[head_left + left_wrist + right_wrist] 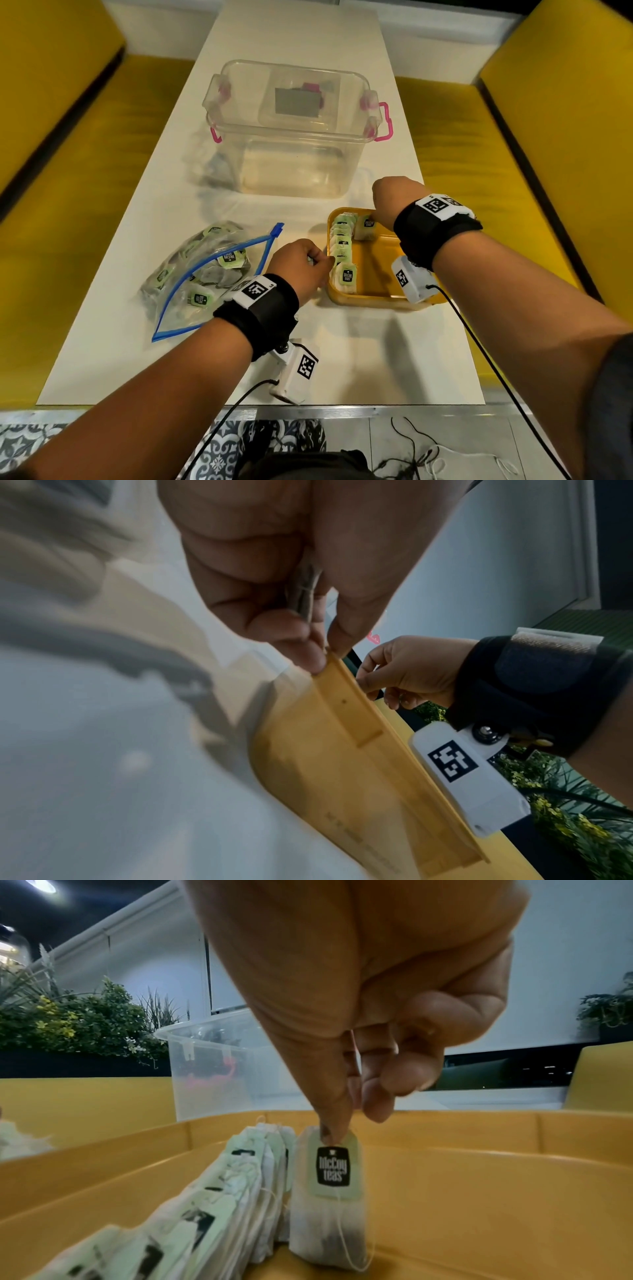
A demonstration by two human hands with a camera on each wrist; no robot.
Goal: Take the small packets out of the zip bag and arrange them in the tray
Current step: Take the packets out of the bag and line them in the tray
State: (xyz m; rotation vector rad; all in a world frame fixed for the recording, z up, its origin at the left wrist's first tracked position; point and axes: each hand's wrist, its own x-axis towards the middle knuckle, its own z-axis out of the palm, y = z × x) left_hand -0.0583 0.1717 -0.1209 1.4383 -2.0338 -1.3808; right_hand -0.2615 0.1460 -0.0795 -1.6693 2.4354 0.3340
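Worktop: white, long, set between yellow seats.

Tray: yellow, near right of the worktop. A row of packets stands on edge along its left wall, green tags up.

Right hand: over the far end of the tray. Thumb and forefinger pinch the top of one packet, tag reading "McCoy teas"; this packet stands upright on the tray floor, just right of the far end of the row. The other fingers are curled clear of it.

Left hand: at the tray's left wall, about midway along the row. In the left wrist view its thumb and fingers pinch the rim of the tray, with a thin grey-brown folded piece pressed between them; what that piece is cannot be told.

Zip bag: clear with blue zip, lying flat left of the tray, mouth open toward the left hand, many packets inside.

Box: clear plastic with pink latches, behind bag and tray, lid on.

Wrist bands: black, one on each wrist, each carrying a white camera block with cable.
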